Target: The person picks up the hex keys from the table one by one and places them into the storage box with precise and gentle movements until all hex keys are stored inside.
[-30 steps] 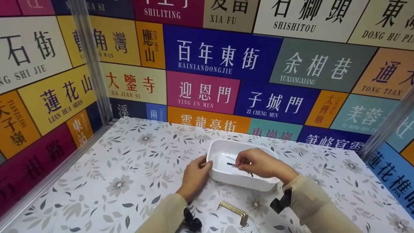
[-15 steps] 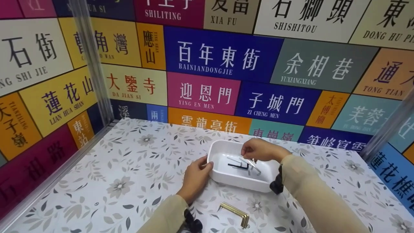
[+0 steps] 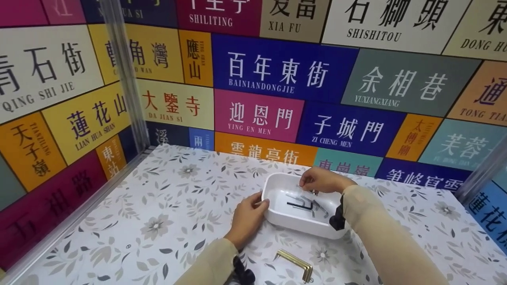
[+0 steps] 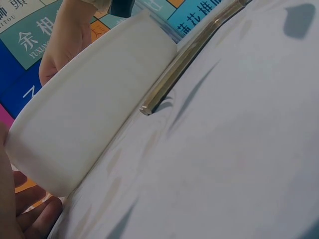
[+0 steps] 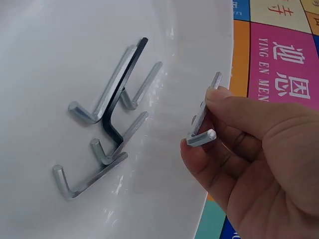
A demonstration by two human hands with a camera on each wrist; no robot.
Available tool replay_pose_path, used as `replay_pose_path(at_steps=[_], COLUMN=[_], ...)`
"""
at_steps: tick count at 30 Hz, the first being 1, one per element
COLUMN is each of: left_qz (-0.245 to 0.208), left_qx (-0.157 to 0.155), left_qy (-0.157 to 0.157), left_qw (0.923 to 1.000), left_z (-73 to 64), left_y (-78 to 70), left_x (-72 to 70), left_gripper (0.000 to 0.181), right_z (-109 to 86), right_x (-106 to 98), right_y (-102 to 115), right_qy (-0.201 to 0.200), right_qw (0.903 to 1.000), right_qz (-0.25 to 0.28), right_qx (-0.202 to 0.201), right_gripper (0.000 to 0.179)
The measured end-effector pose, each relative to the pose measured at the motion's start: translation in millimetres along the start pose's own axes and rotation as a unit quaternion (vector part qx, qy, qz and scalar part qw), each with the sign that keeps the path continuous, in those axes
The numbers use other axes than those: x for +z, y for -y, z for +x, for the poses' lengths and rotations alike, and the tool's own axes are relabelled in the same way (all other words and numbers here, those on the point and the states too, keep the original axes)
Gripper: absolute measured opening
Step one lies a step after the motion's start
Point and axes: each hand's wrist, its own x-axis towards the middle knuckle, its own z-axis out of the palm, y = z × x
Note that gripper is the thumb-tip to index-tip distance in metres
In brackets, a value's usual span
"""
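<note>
My left hand (image 3: 248, 217) grips the left end of a white plastic tub (image 3: 303, 229), thumb at the rim and fingers against the outer wall. Over the far right side of the tub, my right hand (image 3: 323, 181) pinches a short silver hex key (image 5: 202, 117) between thumb and fingers, as the right wrist view shows. Below it on the tub's floor lie a black hex key (image 5: 119, 94) and several silver hex keys (image 5: 89, 179), some overlapping. In the left wrist view the tub's outer wall (image 4: 94, 99) hides its contents.
Several brass-coloured hex keys (image 3: 295, 263) lie side by side on the table in front of the tub. A flower-patterned cloth (image 3: 190, 206) covers the tabletop. Panels printed with street names (image 3: 277, 67) stand behind and at the sides, with clear corner posts.
My right hand has drawn back from the middle of the tub to its far right side, uncovering the keys inside. The left hand keeps its grip on the tub. The head view has turned slightly left.
</note>
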Motion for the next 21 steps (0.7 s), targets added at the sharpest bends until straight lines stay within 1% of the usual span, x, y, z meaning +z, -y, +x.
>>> replay_pose_path(at_steps=[3,7,10,12,16,18,21], left_qz=[-0.003,-0.006,-0.003,-0.002,0.004,0.008,0.014], left_qx=[-0.003,-0.002,0.002,0.005,0.001,-0.008,-0.012], left_qy=[0.002,0.000,-0.007,-0.008,-0.006,-0.004,-0.006], left_qw=[1.0000,1.0000,1.0000,0.9999,1.0000,0.9999,0.9998], left_z=[0.4,0.8,0.8,0.7,0.5,0.6,1.1], left_y=[-1.2,-1.9,-2.5,-2.4,-1.7,-2.1,-2.5], left_x=[0.2,-0.1,-0.6,-0.7,0.3,1.0,1.9], left_gripper=[0.051,0.051,0.050,0.049,0.048,0.049,0.050], right_z=[1.1,4.1,7.1,9.2,10.7,10.4,9.8], right_x=[-2,-3,-3,-1,2,2,3], right_y=[-2,-2,0,1,2,4,7], right_qy=[-0.007,0.003,0.006,0.003,0.000,0.004,0.013], right_qw=[0.9999,0.9997,0.9986,0.9965,0.9912,0.9895,0.9870], right_qz=[-0.008,-0.024,-0.053,-0.084,-0.132,-0.143,-0.158], right_qx=[-0.002,0.000,-0.004,-0.005,0.009,0.017,0.026], right_gripper=[0.013,0.011,0.010,0.009,0.008,0.008,0.007])
